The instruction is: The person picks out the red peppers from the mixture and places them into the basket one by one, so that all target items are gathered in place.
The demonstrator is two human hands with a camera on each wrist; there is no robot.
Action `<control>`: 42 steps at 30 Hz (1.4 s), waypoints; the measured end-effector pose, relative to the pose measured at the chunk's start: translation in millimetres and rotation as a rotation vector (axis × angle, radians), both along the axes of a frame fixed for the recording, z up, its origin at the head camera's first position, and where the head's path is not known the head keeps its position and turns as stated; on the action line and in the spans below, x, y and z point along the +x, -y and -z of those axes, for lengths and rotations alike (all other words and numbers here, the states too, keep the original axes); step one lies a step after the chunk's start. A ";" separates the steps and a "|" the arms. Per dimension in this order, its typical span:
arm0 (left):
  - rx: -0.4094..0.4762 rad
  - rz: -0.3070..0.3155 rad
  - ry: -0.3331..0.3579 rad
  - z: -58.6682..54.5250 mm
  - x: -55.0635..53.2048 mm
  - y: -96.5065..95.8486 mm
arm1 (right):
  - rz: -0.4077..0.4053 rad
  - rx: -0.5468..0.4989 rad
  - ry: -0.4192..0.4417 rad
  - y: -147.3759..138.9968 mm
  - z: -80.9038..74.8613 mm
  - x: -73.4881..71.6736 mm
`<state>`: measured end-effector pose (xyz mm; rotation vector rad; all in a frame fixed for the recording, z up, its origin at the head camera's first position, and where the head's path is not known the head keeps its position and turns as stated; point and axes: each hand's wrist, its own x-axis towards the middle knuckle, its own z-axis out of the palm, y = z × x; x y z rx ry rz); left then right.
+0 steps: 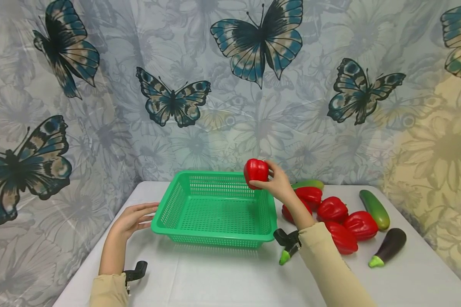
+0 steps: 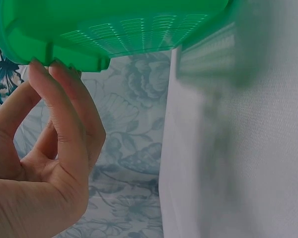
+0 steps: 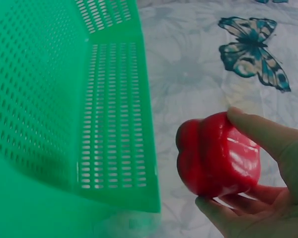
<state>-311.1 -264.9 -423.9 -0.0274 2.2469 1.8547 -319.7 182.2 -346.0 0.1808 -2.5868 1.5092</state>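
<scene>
Red pepper [image 1: 256,174] is held up in a person's right hand [image 1: 279,182] near the far right corner of a green basket [image 1: 215,237], head view; more peppers [image 1: 332,209] lie on the tabletop [image 1: 215,277]. Left wrist: the left hand [image 2: 64,173] shows relaxed, parted fingers, tips at the basket's rim. Right wrist: thumb and fingers clasp the pepper beside the basket.

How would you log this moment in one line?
right hand: holds red pepper near green basket | left hand: touches basket | other peppers: on table
</scene>
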 end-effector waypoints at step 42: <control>-0.011 -0.010 -0.012 0.8 0.6 0.9 | -0.019 0.265 0.198 22.5 11.4 -31.0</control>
